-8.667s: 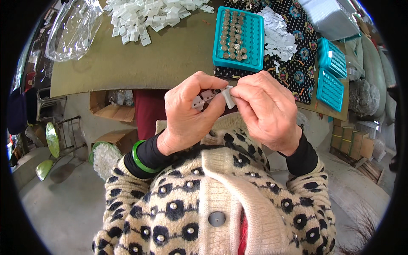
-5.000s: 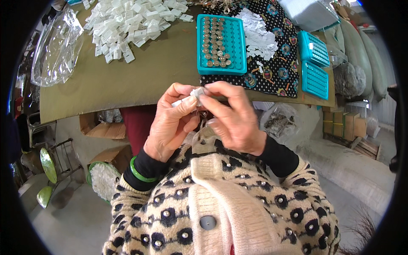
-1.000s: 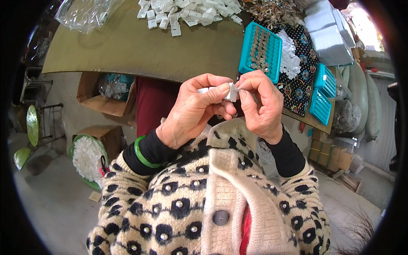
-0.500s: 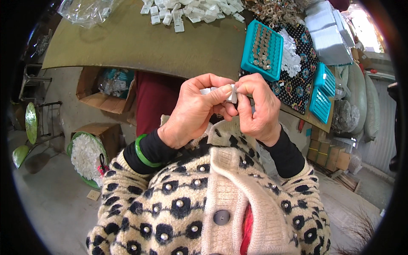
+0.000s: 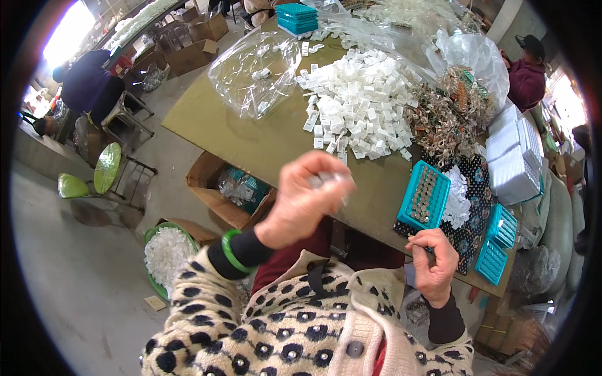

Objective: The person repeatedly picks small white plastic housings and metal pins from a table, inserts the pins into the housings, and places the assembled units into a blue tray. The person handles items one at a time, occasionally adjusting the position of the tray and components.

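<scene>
My left hand (image 5: 301,194), smeared by motion, is raised over the front edge of the table with fingers curled round small white plastic pieces (image 5: 323,180). Apart from it, my right hand (image 5: 434,264) is closed in a pinch just in front of the teal tray (image 5: 444,188); whatever sits between its fingertips is too small to make out. Rows of small round shiny pieces (image 5: 424,199) fill part of that tray. Beside it lies a heap of flat white pieces (image 5: 458,199) on a dark patterned cloth (image 5: 478,182). Farther back spreads a big pile of white plastic pieces (image 5: 364,100).
A clear plastic bag (image 5: 254,72) lies on the olive table (image 5: 207,119). White stacked trays (image 5: 511,156) and smaller teal trays (image 5: 492,260) stand at the right. Left below are a cardboard box (image 5: 204,172), a green basin (image 5: 150,235) of white pieces and a chair (image 5: 108,166). Other people sit farther off.
My hands, together around a white piece before, are now apart: the left over the table edge, the right near the teal tray. The view has tilted up, showing more of the table.
</scene>
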Demonstrator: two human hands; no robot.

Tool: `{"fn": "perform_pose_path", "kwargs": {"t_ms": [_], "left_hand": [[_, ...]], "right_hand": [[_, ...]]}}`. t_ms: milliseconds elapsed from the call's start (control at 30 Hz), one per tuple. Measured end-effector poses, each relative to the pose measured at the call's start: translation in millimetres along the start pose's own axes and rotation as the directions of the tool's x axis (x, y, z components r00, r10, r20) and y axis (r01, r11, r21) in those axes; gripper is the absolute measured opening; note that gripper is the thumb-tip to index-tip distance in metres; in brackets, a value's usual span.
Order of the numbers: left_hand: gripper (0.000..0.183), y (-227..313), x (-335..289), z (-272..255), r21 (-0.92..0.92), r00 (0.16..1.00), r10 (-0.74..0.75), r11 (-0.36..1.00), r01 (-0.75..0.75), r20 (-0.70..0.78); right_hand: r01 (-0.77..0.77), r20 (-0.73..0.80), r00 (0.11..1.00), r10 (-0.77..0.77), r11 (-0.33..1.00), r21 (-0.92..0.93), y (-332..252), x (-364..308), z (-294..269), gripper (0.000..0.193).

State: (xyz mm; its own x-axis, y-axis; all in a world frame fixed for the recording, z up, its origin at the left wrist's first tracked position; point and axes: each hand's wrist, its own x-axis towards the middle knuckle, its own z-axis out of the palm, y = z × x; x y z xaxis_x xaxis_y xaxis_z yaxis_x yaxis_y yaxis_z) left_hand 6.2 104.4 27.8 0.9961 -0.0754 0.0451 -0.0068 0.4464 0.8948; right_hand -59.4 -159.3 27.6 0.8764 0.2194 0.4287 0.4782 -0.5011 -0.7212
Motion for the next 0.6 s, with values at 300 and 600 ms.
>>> {"fn": "perform_pose_path", "kwargs": {"t_ms": [300,600], "left_hand": [[0.026,83,168,-86,0.809,0.716,0.688,0.351,-0.472,0.12],[0.04,49,182,-174,0.949,0.967,0.222,-0.312,-0.051,0.125]], "right_hand": [[-0.158,-0.081,0.984,0.158,0.987,0.005,19,-9,-34,0.012],[-0.156,-0.117,0.983,0.142,0.981,-0.12,38,23,-72,0.005]]}}
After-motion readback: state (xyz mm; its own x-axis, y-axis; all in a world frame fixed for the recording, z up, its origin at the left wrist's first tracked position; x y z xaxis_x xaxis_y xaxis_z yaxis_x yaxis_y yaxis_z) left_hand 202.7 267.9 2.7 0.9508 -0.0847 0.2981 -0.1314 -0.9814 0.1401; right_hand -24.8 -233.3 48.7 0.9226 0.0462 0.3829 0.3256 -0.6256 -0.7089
